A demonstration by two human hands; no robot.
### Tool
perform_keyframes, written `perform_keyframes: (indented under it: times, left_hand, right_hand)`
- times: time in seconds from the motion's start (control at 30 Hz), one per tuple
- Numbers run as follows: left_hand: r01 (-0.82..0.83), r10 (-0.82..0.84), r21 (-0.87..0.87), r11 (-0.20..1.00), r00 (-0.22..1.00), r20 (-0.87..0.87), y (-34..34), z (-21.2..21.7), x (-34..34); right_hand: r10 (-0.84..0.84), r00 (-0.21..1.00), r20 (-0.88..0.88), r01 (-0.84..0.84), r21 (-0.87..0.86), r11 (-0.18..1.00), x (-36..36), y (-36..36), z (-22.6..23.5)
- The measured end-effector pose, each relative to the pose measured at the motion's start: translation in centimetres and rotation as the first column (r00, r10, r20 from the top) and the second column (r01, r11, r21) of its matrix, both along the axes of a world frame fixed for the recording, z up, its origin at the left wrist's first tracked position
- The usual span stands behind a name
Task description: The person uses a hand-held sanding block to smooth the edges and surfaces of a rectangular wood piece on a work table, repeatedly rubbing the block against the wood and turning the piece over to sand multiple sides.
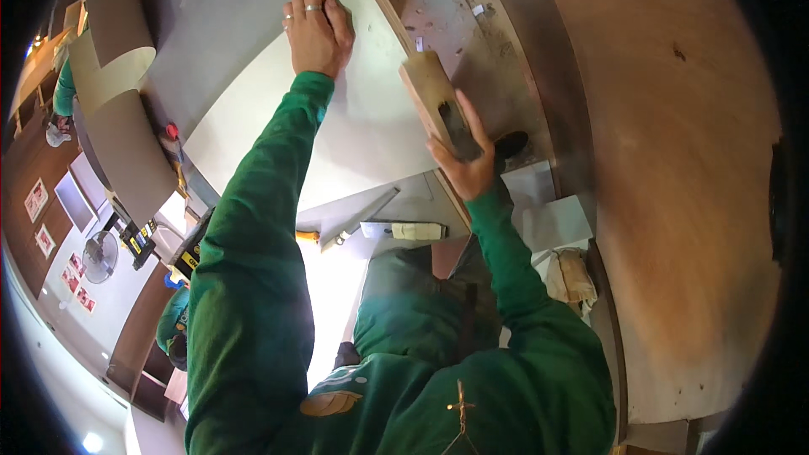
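A white panel (pixel 371 109) with a bare plywood edge lies tilted in front of me. Rings show on my left hand (pixel 320 38), whose fingers curl over the panel's far edge and grip it. Along the right-hand edge of the panel sits a wooden hand plane (pixel 428 88), its dark mouth opening visible. My right hand (pixel 468 152) is wrapped round the near end of the plane, thumb and fingers on either side. How much of the plane's sole touches the panel edge cannot be seen.
Near my body lie a flat steel blade with a pale handle (pixel 417 231) and a metal tool with an orange handle (pixel 308 236). Shavings and scraps litter the floor (pixel 455 8). A large brown board (pixel 674 160) stands at right; curved panels (pixel 126 143) and a fan (pixel 99 257) are left.
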State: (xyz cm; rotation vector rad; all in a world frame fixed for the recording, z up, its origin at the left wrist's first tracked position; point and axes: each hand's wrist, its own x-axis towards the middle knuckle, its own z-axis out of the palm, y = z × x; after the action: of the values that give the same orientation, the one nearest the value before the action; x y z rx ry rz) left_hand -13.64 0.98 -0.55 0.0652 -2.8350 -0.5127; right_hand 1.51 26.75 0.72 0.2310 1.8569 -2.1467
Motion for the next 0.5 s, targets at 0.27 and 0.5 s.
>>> perform_keyframes:
  times: [0.27,0.5]
  left_hand:
    - [0.012,-0.012,0.013,1.000,1.000,-0.020,1.0,-1.2,-0.9]
    - [0.175,-0.179,-0.045,0.984,0.976,-0.125,1.0,0.4,-0.4]
  right_hand:
    - [-0.073,0.996,0.047,0.081,-0.212,0.974,-18.8,-8.3,-2.8]
    - [-0.215,0.976,0.018,0.216,-0.122,0.969,-14.2,-1.7,-2.5]
